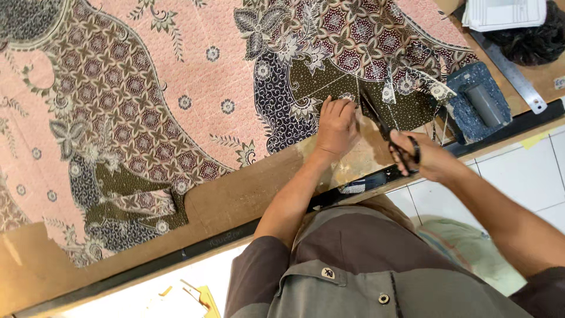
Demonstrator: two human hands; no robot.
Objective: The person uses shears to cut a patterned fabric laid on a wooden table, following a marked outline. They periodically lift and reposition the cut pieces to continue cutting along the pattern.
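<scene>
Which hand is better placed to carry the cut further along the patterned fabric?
Probably the right hand: it already grips the scissors, blades at the cloth's edge. The left hand lies flat on the batik fabric, pinning it beside the blades.

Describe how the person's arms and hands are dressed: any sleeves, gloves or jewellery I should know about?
Both hands are bare: no gloves, rings or watch show on the left hand or the right hand. The forearms are uncovered. Short grey-brown sleeves end near the elbow, part of a two-tone grey and brown collared shirt with a snap button and a small round badge on the chest.
</scene>
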